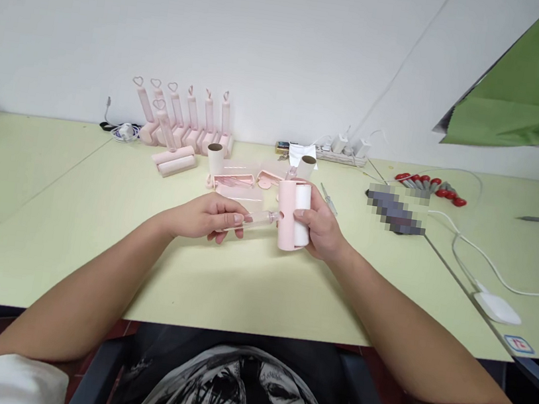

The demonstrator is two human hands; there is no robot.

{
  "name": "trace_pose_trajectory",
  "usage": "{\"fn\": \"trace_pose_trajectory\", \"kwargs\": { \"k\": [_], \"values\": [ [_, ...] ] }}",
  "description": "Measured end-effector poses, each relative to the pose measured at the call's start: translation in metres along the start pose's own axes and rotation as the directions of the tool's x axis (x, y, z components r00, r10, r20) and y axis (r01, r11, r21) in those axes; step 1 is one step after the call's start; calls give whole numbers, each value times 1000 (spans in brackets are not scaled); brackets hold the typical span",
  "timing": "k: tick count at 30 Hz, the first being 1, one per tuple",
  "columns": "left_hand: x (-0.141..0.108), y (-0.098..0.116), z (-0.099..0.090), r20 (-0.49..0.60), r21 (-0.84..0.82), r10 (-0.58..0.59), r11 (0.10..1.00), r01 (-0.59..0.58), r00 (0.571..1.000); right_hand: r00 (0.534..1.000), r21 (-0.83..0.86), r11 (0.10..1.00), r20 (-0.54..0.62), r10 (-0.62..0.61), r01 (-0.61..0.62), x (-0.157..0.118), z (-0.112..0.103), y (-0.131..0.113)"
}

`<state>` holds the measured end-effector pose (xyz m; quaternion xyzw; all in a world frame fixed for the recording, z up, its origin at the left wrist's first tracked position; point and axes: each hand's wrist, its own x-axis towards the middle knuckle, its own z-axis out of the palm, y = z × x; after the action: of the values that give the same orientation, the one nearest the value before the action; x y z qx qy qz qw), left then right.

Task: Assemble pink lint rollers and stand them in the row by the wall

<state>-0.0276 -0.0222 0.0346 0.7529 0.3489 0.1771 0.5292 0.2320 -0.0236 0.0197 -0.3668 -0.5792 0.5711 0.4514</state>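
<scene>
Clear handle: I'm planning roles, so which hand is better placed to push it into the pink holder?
Probably the left hand: it holds the clear handle, tip toward the pink holder in the right hand.

Both forearms (87,288) converge ahead; the left grip (205,215) is pinched, pointing inward; the right grip (324,228) is curled

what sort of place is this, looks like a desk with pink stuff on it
Probably a small assembly workshop: similar pink rollers stand grouped at the back of the pale table, open casing parts lie nearer, and the right hand holds a roller head.
</scene>
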Motion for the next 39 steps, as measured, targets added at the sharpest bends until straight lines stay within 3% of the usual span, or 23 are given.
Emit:
{"fn": "trace_pose_trajectory", "kwargs": {
  "k": [4, 20, 39],
  "values": [
    [-1, 1, 1, 4, 16, -24, 1000, 24, 1000, 999, -5, 999, 7, -31, 31, 1, -1, 3],
    [1, 4, 2, -21, 135, -74, 988, 77, 997, 987, -310, 942, -56, -150, 125, -2, -3, 10],
    [4, 2, 3, 9, 208, -20, 978, 17, 1000, 978, -302, 932, 0, -210, 200, -2, 4, 21]
  ]
}}
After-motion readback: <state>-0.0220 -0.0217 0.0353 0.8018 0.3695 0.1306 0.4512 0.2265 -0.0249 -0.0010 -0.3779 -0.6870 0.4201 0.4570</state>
